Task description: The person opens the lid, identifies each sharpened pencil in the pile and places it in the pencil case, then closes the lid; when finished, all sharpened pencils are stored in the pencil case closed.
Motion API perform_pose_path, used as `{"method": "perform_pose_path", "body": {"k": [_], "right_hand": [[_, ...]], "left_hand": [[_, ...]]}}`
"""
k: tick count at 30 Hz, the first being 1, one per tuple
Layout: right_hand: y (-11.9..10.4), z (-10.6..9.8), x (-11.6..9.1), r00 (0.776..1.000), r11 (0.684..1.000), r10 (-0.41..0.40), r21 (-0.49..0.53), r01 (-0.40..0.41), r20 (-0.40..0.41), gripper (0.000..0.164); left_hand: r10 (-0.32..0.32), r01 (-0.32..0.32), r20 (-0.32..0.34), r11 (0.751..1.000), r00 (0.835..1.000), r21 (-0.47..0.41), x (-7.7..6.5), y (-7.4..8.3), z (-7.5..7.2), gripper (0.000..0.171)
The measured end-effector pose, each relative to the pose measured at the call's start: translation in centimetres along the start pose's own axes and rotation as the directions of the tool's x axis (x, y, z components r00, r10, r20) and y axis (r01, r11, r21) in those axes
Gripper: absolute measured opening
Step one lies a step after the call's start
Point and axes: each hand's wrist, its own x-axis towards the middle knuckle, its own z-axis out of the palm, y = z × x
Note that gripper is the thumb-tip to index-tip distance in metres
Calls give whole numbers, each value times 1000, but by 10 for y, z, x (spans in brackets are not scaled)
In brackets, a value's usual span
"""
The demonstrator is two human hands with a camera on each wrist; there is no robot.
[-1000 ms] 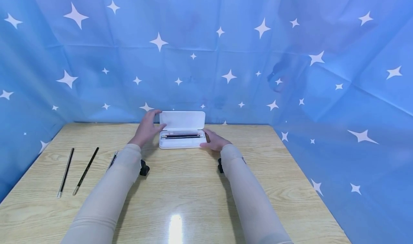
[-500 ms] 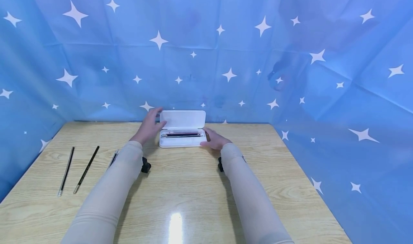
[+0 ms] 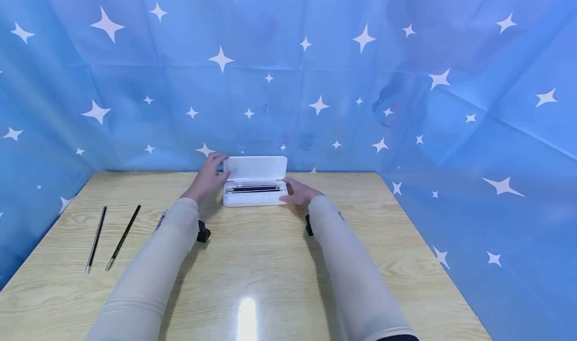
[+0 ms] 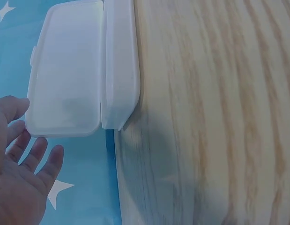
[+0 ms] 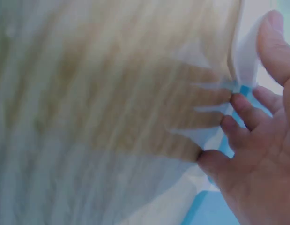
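Note:
A white pencil case (image 3: 232,201) stands at the table's far edge with its lid (image 3: 255,167) raised. Several dark pencils (image 3: 253,188) lie inside it. My left hand (image 3: 208,181) is at the lid's left side, its thumb overlapping the inner face. In the left wrist view, its fingers (image 4: 52,161) are spread loosely by the lid's corner. My right hand (image 3: 301,193) grips the case's right end, thumb at the front corner and fingers round toward the back. In the right wrist view, the thumb (image 5: 275,49) overlaps the white case (image 5: 248,44).
Two dark pencils, one left (image 3: 95,241) and one beside it (image 3: 123,238), lie on the left of the wooden table (image 3: 252,261). Another pencil (image 3: 160,219) is partly hidden by the left sleeve (image 3: 149,261). A blue star-patterned cloth (image 3: 266,95) hangs behind the table.
The whole head view shifts slightly. The hands, the pencil case and the loose pencils keep nearly the same places, and the lid stays raised.

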Motion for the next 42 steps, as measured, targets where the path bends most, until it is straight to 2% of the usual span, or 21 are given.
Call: {"method": "perform_pose_path", "body": {"k": [3, 6, 9, 13, 16, 18, 25, 31, 36, 42], "right_hand": [[2, -5, 0, 999, 1000, 18, 26, -16, -49, 79], [2, -10, 0, 989, 997, 10, 80, 2, -151, 78], [-4, -12, 1, 967, 991, -31, 122, 63, -252, 75], [-13, -15, 4, 935, 986, -127, 62, 156, -332, 69], [-18, -15, 5, 926, 985, -160, 7, 172, -343, 65], [-20, -16, 6, 925, 988, -150, -10, 156, -349, 64], [-26, -18, 6, 904, 988, -147, -6, 157, -402, 53], [-27, -17, 5, 899, 988, -148, -16, 156, -411, 52], [-31, -19, 1, 879, 986, -149, 5, 169, -453, 47], [-33, -23, 3, 885, 985, -146, 16, 171, -443, 37]], "left_hand": [[9, -9, 12, 1000, 1000, 2, 0, -1, 0, 54], [17, -17, 20, 1000, 1000, -2, -1, -2, -1, 55], [17, -17, 28, 1000, 999, -5, -2, -4, -2, 55], [29, -29, 31, 999, 999, -14, -3, -4, -3, 54], [43, -42, 26, 999, 999, -19, -2, -3, -4, 52], [42, -42, 26, 999, 999, -23, -1, -2, -4, 50], [30, -29, 19, 999, 999, -39, -1, 0, -6, 46], [15, -14, 22, 999, 1000, -50, -4, 0, -9, 39], [22, -21, 27, 998, 999, -56, -5, 1, -14, 32], [20, -19, 32, 999, 999, -41, -8, 0, -16, 28]]}}
